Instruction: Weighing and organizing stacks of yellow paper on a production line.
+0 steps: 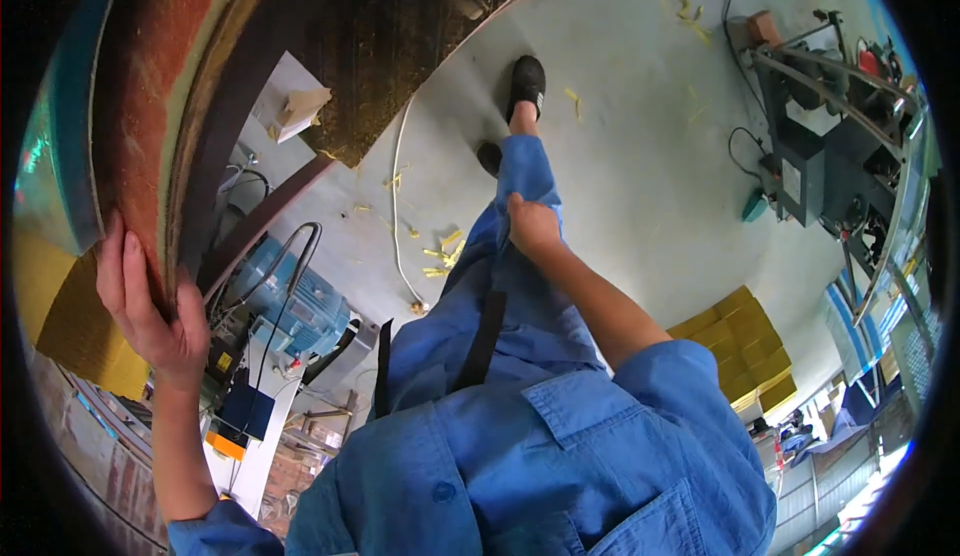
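My left hand (155, 306) grips the edge of a worn reddish-brown tabletop (150, 126), its fingers over the top and its thumb on the inner side. On the blue trouser leg (525, 171) rests my right hand (533, 224), wrapped around the cloth near the knee; its fingertips are mostly hidden. The leg is raised, with the ankle bare above a black shoe (527, 86). Beside the left hand are a blue-green sheet (65, 156) and a stack of yellow blocks (95, 326).
A blue motor (300, 291) with black cables sits below the tabletop. A white cord (398, 186) and yellow scraps (450, 249) lie on the grey floor. To the right stand a metal-framed machine (830, 156) and a yellow stack (735, 346).
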The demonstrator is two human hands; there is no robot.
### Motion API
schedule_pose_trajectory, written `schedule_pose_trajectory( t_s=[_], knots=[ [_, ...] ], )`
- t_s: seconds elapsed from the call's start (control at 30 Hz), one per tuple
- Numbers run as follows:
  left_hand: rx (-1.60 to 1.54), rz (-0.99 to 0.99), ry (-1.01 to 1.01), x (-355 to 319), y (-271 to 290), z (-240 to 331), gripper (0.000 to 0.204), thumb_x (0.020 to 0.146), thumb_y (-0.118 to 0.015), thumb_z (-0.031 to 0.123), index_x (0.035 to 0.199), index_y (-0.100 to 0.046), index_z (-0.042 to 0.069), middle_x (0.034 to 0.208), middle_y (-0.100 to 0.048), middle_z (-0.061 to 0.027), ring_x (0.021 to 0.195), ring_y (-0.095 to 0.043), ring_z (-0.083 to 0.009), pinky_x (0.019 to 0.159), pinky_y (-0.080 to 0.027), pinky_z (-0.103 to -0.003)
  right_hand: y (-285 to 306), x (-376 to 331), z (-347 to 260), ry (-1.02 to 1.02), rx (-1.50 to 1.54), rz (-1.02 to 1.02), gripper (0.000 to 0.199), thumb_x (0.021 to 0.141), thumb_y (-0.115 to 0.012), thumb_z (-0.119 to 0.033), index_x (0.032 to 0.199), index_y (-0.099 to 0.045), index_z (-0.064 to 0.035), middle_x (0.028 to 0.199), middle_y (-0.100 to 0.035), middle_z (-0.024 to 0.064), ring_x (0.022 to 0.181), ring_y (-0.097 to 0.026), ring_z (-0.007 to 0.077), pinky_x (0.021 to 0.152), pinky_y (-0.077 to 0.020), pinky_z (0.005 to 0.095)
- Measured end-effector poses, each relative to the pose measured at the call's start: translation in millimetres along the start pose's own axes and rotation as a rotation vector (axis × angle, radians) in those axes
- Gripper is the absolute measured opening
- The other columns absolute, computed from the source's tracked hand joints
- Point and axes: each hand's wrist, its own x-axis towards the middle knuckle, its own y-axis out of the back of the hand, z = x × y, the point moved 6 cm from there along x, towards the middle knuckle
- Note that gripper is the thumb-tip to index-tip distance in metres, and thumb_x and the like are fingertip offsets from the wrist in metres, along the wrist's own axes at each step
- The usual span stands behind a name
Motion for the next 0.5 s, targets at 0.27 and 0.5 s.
schedule_pose_trajectory(
  t_s=[0.27, 0.5],
  knots=[
    [0.044, -0.014, -0.023, 0.2, 8.5, -2.5, 0.059, 0.087, -0.061, -0.004, 0.141, -0.040, -0.002, 0.144, -0.041, -0.0228, 0.133, -0.043, -0.0353, 0.111, -0.033, -0.043, 16.3, -75.6, -12.5, -0.084, 0.096, -0.131, 0.016, 0.085, -0.051, -0.009, 0.100, -0.051, -0.0032, 0.080, -0.068, 0.0222, 0.074, -0.068, 0.0412, 0.064, -0.0527, 0.0519],
    [0.017, -0.019, -0.008, -1.4, 9.5, -3.0, 0.058, 0.086, -0.061, -0.003, 0.141, -0.041, -0.001, 0.143, -0.042, -0.0228, 0.132, -0.043, -0.0353, 0.111, -0.033, -0.043, 10.8, -76.3, -18.7, -0.062, 0.031, -0.118, 0.015, 0.090, -0.046, -0.015, 0.097, -0.056, -0.0067, 0.080, -0.068, 0.0214, 0.075, -0.067, 0.0413, 0.068, -0.0521, 0.0537]
  ],
)
